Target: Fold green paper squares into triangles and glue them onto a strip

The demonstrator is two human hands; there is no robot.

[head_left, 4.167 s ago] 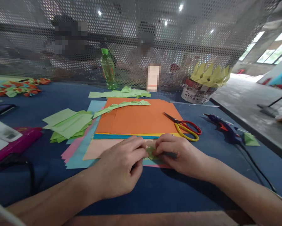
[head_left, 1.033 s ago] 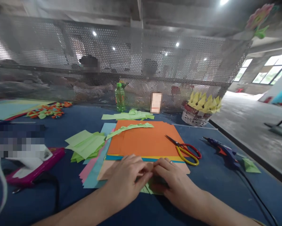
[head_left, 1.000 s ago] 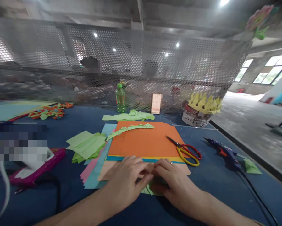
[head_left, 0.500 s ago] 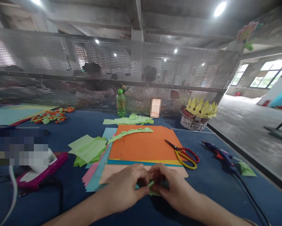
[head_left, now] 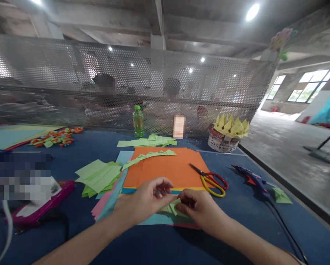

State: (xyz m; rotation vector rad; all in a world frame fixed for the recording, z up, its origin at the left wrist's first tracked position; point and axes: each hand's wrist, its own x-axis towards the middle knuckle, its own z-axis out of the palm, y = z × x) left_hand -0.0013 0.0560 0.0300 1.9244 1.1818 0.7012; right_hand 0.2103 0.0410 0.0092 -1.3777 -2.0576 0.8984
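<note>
Pinching green paper (head_left: 170,209) in the right hand (head_left: 205,211), with fingers of the left hand (head_left: 146,200) parted beside it, over the paper stack's (head_left: 162,171) near edge on the desk (head_left: 153,246)

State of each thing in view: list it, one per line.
Left hand, fingers parted from thumb
Right hand, fingers curled, grip unclear
Green paper at right hand, looks folded
Scissors, lying flat, blades look shut
Bottle, upright, capped
Orange sheets, stacked flat
Pleated strip, lying on the orange sheets
Loose green sheets, fanned pile
Glue gun, lying down, power unclear
Basket, upright
</note>
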